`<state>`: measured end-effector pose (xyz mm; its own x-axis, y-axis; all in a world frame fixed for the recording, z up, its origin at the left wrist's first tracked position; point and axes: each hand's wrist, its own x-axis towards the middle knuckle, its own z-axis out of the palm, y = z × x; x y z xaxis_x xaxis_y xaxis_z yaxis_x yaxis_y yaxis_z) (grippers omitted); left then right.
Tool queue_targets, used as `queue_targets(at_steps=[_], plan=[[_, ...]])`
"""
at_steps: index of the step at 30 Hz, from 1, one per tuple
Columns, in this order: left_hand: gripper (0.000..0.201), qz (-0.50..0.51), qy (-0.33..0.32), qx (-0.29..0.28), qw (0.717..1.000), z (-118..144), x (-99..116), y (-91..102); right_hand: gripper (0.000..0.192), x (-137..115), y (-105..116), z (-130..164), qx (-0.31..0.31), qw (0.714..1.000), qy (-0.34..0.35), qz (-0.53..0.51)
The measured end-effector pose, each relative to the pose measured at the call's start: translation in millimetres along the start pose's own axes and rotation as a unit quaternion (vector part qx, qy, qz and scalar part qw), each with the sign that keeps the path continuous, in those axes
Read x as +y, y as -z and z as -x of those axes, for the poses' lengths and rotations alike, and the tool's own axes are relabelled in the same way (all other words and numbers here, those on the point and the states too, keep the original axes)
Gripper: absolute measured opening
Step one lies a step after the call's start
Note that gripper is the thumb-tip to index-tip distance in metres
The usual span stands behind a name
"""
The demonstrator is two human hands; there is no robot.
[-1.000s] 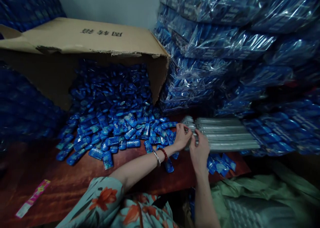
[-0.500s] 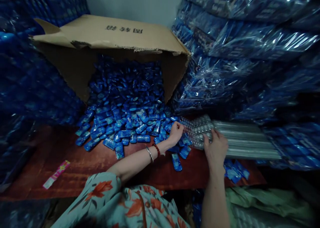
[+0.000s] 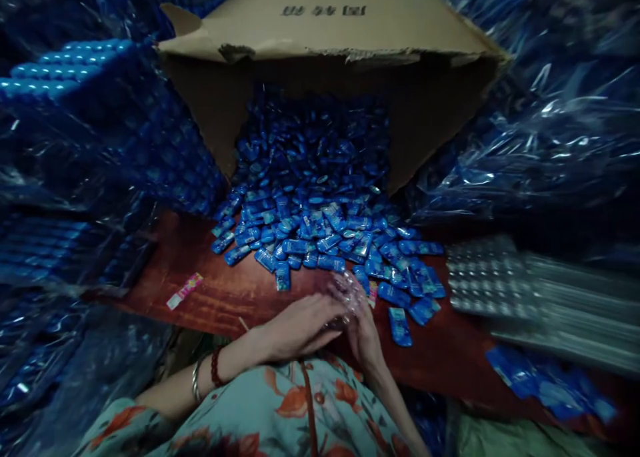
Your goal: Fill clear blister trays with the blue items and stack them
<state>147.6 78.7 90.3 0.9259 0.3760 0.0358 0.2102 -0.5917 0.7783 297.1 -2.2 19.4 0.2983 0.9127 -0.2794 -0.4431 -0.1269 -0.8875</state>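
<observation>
While left hand (image 3: 304,322) and right hand (image 3: 363,330) grip clear plastic (image 3: 349,290) | blue packets (image 3: 315,233) lie beyond on table (image 3: 220,303)

Left hand (image 3: 306,322) and right hand (image 3: 364,330) sit close together, forearms (image 3: 169,393) angled inward.

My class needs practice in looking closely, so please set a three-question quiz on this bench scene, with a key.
1. True or false: the red beaded bracelet is on the right arm.
2. What spills from the cardboard box? A) metal spoons B) blue packets C) glass jars
3. What material is at the left hand and right hand?

Key: 1. False, it is on the left arm. 2. B. 3. Clear plastic.
</observation>
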Motion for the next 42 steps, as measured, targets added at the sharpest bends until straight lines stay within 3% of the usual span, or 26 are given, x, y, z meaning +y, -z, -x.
queue_targets(at_steps=[2,4,7,9,12,14,17,18,20,21,23,26,29,32,36,42], plan=[[0.043,-0.114,-0.002,-0.059,0.992,21.2,-7.0,-9.6,0.045,15.0,-8.1,-5.5,-0.029,0.998,-0.041,-0.022],[0.051,-0.174,0.021,-0.092,0.98,36.5,-19.2,-19.3,0.036,20.0,-4.0,-15.2,-0.027,0.997,-0.049,0.046],[0.05,-0.192,0.052,-0.11,0.974,52.0,-42.1,-31.1,0.026,10.3,7.5,-36.4,0.05,0.978,0.036,0.201],[0.048,-0.183,0.053,-0.11,0.975,57.3,-54.7,-36.4,0.024,-2.7,4.9,-52.0,0.062,0.94,0.126,0.311],[0.046,-0.176,0.046,-0.091,0.979,58.9,-63.3,-38.8,0.026,-19.5,-23.9,-72.3,-0.08,0.843,0.247,0.471],[0.046,-0.182,0.044,-0.083,0.979,59.1,-63.5,-37.3,0.037,-23.9,-52.9,-82.7,-0.192,0.739,0.3,0.571],[0.045,-0.181,0.038,-0.07,0.98,63.1,-63.5,-34.6,0.047,-21.2,-90.0,-95.9,-0.259,0.578,0.335,0.698],[0.044,-0.177,0.039,-0.065,0.981,65.5,-64.9,-34.4,0.044,-19.3,-97.4,-100.0,-0.267,0.543,0.34,0.72],[0.042,-0.164,0.04,-0.053,0.984,70.6,-70.5,-35.3,0.034,-16.5,-103.1,-107.0,-0.279,0.509,0.345,0.737],[0.041,-0.156,0.038,-0.049,0.986,72.9,-74.1,-36.1,0.03,-16.3,-101.8,-109.4,-0.283,0.51,0.344,0.736],[0.04,-0.135,0.03,-0.045,0.989,75.9,-80.6,-37.7,0.025,-18.8,-93.1,-110.3,-0.278,0.543,0.332,0.719],[0.04,-0.116,0.023,-0.049,0.992,76.9,-82.9,-37.3,0.026,-28.6,-71.7,-100.7,-0.24,0.658,0.292,0.651],[0.039,-0.12,0.029,-0.039,0.992,76.0,-75.9,-32.6,0.035,-36.7,-49.1,-80.8,-0.202,0.776,0.199,0.563],[0.038,-0.128,0.037,-0.012,0.991,74.8,-68.9,-27.2,0.044,-34.4,-32.2,-59.9,-0.165,0.847,0.102,0.496],[0.046,-0.159,0.057,-0.014,0.986,72.8,-69.0,-26.1,0.041,-19.9,-24.0,-46.1,-0.111,0.898,0.08,0.419],[0.035,-0.163,0.063,-0.002,0.985,72.7,-73.0,-32.0,0.036,-9.5,-27.4,-55.2,-0.122,0.901,0.048,0.414]])
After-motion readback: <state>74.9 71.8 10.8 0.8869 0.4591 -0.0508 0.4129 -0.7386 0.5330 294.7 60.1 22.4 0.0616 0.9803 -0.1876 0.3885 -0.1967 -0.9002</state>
